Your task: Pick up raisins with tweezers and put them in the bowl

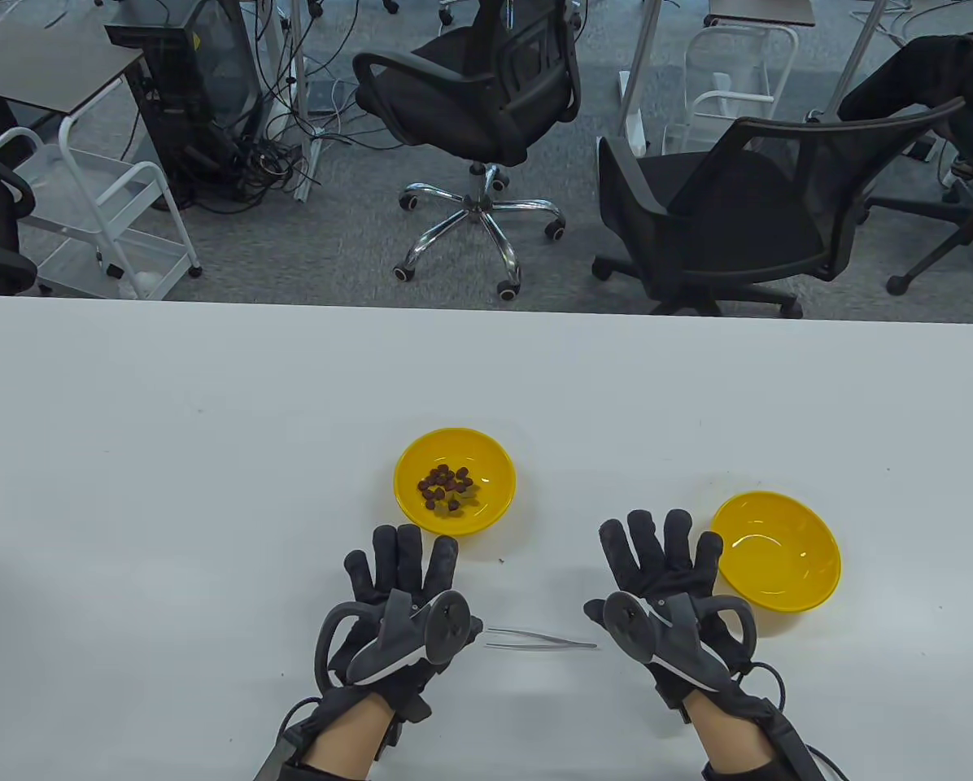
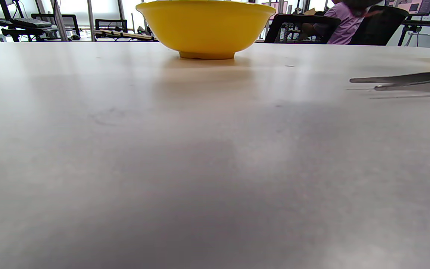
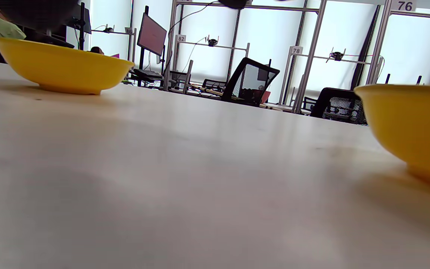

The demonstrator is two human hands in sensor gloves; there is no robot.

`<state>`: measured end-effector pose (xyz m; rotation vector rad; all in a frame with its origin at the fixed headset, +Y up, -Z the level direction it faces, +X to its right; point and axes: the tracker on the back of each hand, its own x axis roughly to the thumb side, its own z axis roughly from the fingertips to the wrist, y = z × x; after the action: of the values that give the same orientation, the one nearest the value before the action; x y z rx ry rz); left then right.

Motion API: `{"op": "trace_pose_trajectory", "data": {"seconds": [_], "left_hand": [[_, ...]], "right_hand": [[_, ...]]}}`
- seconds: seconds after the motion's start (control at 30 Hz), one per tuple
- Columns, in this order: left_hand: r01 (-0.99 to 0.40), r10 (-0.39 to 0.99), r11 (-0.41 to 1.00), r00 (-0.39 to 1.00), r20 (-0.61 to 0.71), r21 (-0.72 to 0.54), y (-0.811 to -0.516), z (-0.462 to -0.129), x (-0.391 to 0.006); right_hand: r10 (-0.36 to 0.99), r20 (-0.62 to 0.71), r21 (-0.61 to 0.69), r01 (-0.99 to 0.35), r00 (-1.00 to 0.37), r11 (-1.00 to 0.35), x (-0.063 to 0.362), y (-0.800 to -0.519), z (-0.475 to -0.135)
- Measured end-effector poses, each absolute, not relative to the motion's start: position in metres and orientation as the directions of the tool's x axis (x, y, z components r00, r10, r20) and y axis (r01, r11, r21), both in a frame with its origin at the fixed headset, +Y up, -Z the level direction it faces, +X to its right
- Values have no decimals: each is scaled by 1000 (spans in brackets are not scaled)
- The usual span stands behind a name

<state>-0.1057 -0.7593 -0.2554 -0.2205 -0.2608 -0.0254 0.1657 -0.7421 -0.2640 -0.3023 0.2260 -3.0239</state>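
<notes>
A yellow bowl [image 1: 486,464] holding several dark raisins [image 1: 446,486] sits at the table's middle; it also shows in the left wrist view [image 2: 203,26] and the right wrist view [image 3: 62,69]. An empty yellow bowl [image 1: 779,561] sits to the right, also in the right wrist view [image 3: 413,123]. Metal tweezers [image 1: 539,639] lie flat on the table between my hands, tips also in the left wrist view [image 2: 405,82]. My left hand [image 1: 397,586] rests flat with fingers spread, just left of the tweezers. My right hand [image 1: 657,569] rests flat and open, just right of them, beside the empty bowl. Neither hand holds anything.
The white table [image 1: 169,488] ends at a far edge, with office chairs [image 1: 722,211] and a cart [image 1: 104,211] on the floor beyond. A small dark crumb [image 1: 500,560] lies near the raisin bowl.
</notes>
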Motion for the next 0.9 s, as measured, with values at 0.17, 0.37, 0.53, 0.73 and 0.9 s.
{"op": "trace_pose_trajectory", "data": {"seconds": [0.17, 0.37, 0.53, 0.73, 0.9], "left_hand": [[60, -2, 975, 965, 262, -213, -760, -255, -105], [55, 3, 975, 965, 261, -215, -760, -255, -104], [59, -1, 975, 966, 260, -216, -760, -255, -104], [60, 0, 973, 966, 260, -222, -760, -255, -103], [62, -1, 973, 966, 259, -224, -760, -255, -103]], "right_hand": [[-129, 195, -144, 102, -972, -984, 163, -744, -263], [-150, 237, -127, 122, -960, -984, 152, -749, -262], [-166, 297, -89, 146, -940, -985, 136, -754, -257], [-190, 371, -30, 192, -909, -981, 119, -764, -253], [-241, 427, -3, 266, -871, -964, 106, -772, -250]]}}
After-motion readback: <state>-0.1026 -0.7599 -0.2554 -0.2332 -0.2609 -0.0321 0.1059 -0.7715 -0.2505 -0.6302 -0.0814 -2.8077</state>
